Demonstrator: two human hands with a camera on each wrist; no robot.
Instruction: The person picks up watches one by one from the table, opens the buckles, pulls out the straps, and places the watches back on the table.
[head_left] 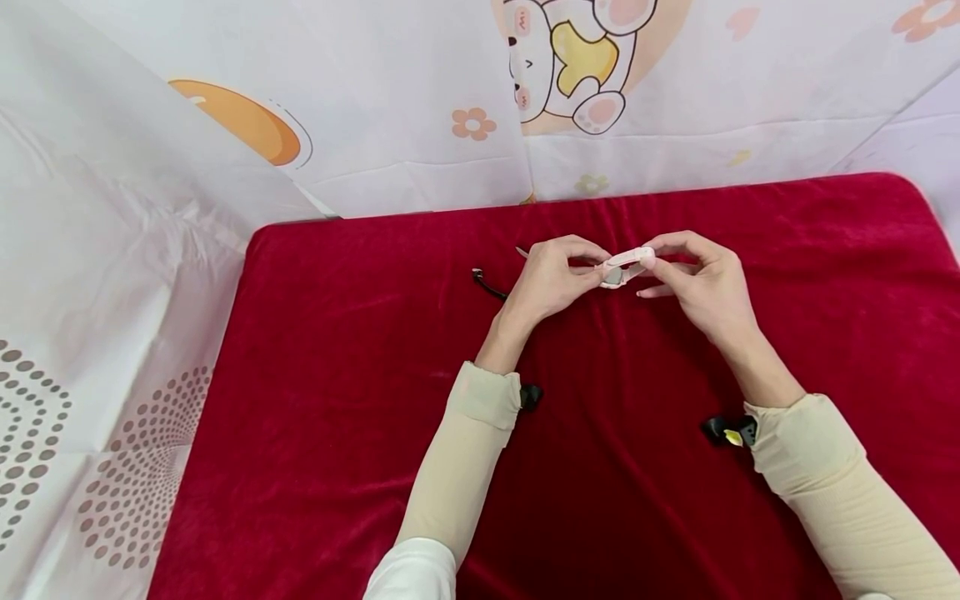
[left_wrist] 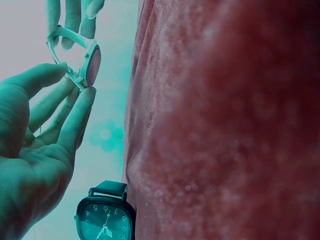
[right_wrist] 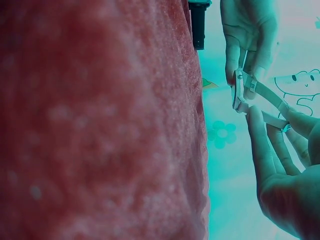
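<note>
Two hands meet above the far middle of a worktop (head_left: 337, 467) draped in red velvet cloth, and between them they hold one small pale pink wristwatch (head_left: 624, 268), lifted clear of the cloth. The left hand (head_left: 551, 279) has its grip pinched on the watch's case end, thumb and fingertips (left_wrist: 80, 107) curled against it; the left wrist view shows the oval case edge-on with the strap looping away from it. The right hand (head_left: 701, 283) grasps the strap end, thumb and forefinger closed on the band, its other fingers (right_wrist: 260, 145) stretched loosely beneath. A second watch, dark with a rounded square face and a black strap (left_wrist: 105, 220), lies on the cloth near the left hand; in the head view only a bit of its black strap (head_left: 487, 286) shows beside that hand. Behind the worktop hangs one white sheet (head_left: 420, 108) printed with flowers and a cartoon bear.
</note>
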